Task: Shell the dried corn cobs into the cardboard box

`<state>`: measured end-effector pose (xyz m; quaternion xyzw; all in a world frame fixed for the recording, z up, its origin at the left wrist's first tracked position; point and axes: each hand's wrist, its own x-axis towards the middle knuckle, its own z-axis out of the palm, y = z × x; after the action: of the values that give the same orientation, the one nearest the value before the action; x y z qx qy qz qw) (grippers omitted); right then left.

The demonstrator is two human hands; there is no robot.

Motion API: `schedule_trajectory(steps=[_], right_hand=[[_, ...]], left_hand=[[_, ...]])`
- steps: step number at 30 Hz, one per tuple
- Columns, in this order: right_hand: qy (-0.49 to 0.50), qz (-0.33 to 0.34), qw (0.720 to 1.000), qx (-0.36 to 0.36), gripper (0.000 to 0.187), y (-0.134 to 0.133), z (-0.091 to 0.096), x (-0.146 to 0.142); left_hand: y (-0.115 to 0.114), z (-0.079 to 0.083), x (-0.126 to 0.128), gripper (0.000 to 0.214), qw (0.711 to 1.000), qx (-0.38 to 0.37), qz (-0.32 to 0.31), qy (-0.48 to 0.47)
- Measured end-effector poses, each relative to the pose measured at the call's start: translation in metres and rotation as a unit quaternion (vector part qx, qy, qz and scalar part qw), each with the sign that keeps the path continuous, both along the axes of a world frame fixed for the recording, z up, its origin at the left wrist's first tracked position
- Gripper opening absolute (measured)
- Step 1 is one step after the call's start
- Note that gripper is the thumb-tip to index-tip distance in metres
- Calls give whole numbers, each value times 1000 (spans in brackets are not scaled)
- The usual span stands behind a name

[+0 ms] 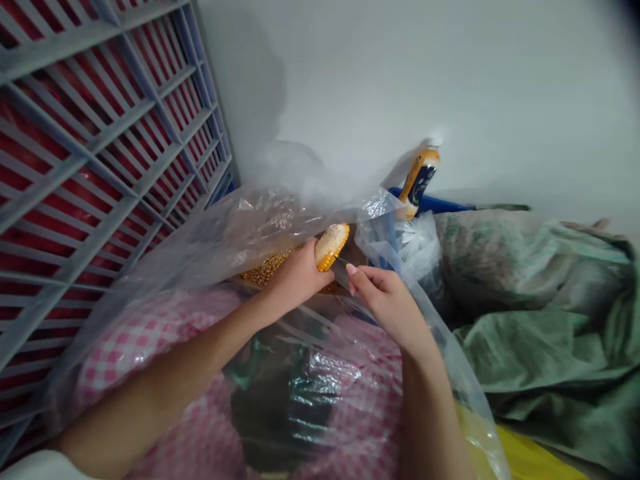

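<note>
Inside the left hand point(295, 277) — a part-shelled corn cob point(331, 247)

In the left hand point(295, 275), the corn cob point(330, 247) has a rough, matt, pale cut face above glossy yellow kernels, and thin, glossy clear plastic sheeting point(225, 247) crosses above both hands. Right of the right hand point(387, 307) lies a coarse, matt woven green sack point(540, 300); left of the left hand stands a smooth grey plastic crate point(100, 153)

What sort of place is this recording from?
Probably a farm or rural storeroom for grain: a dried corn cob, loose kernels inside clear plastic, and woven green sacks piled alongside.
</note>
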<state>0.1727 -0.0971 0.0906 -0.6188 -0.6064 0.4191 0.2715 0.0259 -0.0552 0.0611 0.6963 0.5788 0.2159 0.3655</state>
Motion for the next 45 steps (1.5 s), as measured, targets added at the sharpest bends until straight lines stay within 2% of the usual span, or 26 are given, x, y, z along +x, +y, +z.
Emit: schedule_trajectory(steps=[4,8,12,15,18,21,24,31,36,40,45], right_hand=[[-18,-35,999,24,40,0,-8,-12],[-43,-109,986,115,36,-2,-21,-39],[-44,-151,979,127,34,-3,-30,-56],[-21,-137,983,122,36,0,-30,-52],[-5,-86,991,101,38,5,-25,-37],[5,-40,997,70,39,9,-18,-23],[9,-22,998,49,39,9,-14,-15],[4,-20,1000,-1,38,8,-8,-9],[-4,-43,999,24,36,9,-11,-15],[-15,-73,996,54,36,9,-13,-23],[-24,-93,993,63,35,8,-17,-29]], left_hand=[[0,-1,3,33,998,4,40,40],[4,-7,3,34,995,20,96,-19],[9,-14,1,29,992,21,112,-58],[11,-14,0,29,989,19,123,-75],[11,-12,0,27,990,-8,107,-90],[11,-11,0,27,993,-11,86,-79],[10,-11,1,26,996,1,72,-45],[8,-10,2,25,996,13,43,80],[9,-7,4,32,991,-2,54,126],[11,-9,3,37,990,10,73,124],[13,-15,1,32,992,24,82,88]])
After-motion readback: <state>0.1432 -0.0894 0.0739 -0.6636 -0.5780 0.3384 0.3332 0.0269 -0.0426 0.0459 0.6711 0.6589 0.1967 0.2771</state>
